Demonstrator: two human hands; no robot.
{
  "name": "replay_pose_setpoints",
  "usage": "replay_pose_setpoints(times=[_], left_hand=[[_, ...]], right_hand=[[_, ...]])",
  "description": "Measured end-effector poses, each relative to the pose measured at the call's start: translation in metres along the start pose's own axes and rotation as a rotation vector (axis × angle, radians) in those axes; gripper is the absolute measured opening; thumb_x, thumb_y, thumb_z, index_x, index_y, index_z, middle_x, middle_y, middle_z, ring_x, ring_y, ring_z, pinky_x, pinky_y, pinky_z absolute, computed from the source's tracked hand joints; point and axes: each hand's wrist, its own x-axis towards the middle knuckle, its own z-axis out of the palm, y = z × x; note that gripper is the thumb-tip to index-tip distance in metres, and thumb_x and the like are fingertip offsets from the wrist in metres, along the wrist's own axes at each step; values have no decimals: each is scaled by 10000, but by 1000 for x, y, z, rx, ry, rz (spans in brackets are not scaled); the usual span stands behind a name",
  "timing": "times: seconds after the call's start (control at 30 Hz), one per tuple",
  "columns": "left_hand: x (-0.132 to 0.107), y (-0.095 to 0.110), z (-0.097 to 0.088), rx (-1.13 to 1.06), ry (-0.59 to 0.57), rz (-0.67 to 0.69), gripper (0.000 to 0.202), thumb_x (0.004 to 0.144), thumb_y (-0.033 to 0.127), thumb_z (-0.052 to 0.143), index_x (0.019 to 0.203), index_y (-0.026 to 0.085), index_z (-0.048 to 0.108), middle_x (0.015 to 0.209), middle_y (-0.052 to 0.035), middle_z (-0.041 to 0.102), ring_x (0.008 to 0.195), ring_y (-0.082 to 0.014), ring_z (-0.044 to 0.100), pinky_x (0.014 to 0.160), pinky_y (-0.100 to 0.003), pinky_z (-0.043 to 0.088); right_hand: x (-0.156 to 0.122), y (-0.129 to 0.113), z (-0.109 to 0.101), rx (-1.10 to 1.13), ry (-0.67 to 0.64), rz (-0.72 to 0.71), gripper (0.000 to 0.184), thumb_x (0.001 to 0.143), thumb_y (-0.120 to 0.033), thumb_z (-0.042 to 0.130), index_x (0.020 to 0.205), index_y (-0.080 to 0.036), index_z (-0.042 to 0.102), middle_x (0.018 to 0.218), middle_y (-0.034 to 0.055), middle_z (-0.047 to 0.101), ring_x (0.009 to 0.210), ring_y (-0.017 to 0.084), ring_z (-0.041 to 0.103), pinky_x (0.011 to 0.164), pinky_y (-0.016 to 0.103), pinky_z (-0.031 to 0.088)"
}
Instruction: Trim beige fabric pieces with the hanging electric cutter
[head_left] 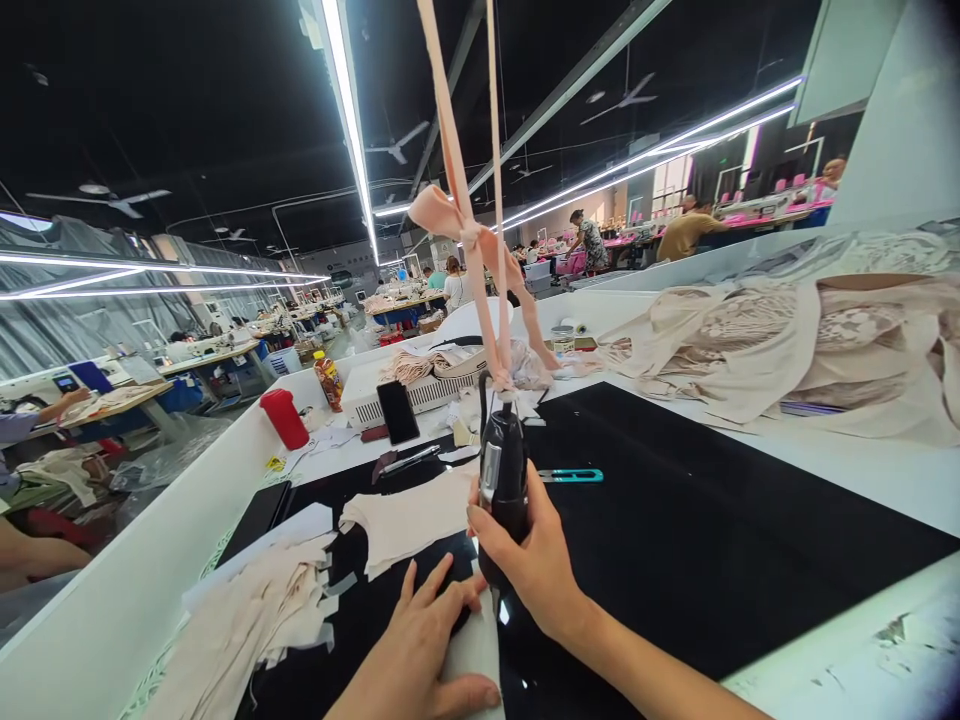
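Note:
My right hand (534, 560) is wrapped round a black handheld electric tool (504, 460), held upright, which looks like a fabric cutter. Its lower end is hidden behind my fingers. Pale pink fabric strips (472, 236) run up from its top, knotted partway. My left hand (431, 635) lies flat with fingers spread, pressing on a pale strip of cloth (480, 655) beside the tool. Just beyond is a cut beige fabric piece (409, 515) on the black board (675, 520).
Stacked beige pieces (247, 610) lie at left. Teal thread snips (574, 476), a phone (397, 411), a red cup (285, 419) and a bottle (328, 380) stand or lie farther back. Heaped beige fabric (787, 340) covers the right rear. A white raised edge (142, 560) borders the table's left.

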Motion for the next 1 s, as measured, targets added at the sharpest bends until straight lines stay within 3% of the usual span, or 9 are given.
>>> replay_pose_setpoints(times=[0.27, 0.5, 0.7, 0.87, 1.0], left_hand=[[-5, 3, -2, 30, -18, -3, 465, 881, 458, 802, 1275, 289, 623, 1650, -36, 497, 1648, -374, 123, 1294, -704, -28], [-8, 3, -4, 35, -43, -30, 477, 888, 511, 785, 1275, 297, 607, 1712, -24, 390, 1651, -350, 107, 1307, -671, -37], [-8, 2, -2, 22, -33, -33, 499, 883, 509, 788, 1301, 299, 612, 1699, -31, 414, 1649, -345, 131, 1306, -671, -30], [-4, -14, 7, 13, 16, 40, 560, 876, 581, 784, 1326, 292, 617, 1681, -77, 445, 1641, -410, 138, 1260, -755, -45], [-4, -15, 8, 19, 14, 41, 535, 886, 527, 781, 1338, 298, 607, 1675, -59, 458, 1643, -397, 141, 1274, -741, -26]], right_hand=[[-1, -1, 3, -13, 12, 0, 181, 833, -326, 706, 934, -241, 583, 757, -26, 641, 622, 160, 585, 596, 286, 510], [-1, -2, 5, -15, 14, 16, 191, 820, -331, 713, 928, -237, 587, 734, -32, 637, 610, 156, 580, 596, 283, 507], [3, -1, 6, 39, 30, 44, 226, 838, -364, 736, 940, -240, 578, 773, -27, 651, 633, 153, 588, 603, 274, 519], [2, 2, 7, 43, 6, 38, 225, 839, -349, 742, 925, -247, 561, 770, -27, 652, 647, 162, 598, 636, 288, 529], [-2, 10, 8, 50, 1, 29, 216, 859, -339, 744, 946, -252, 567, 787, -28, 648, 661, 162, 593, 649, 291, 524]])
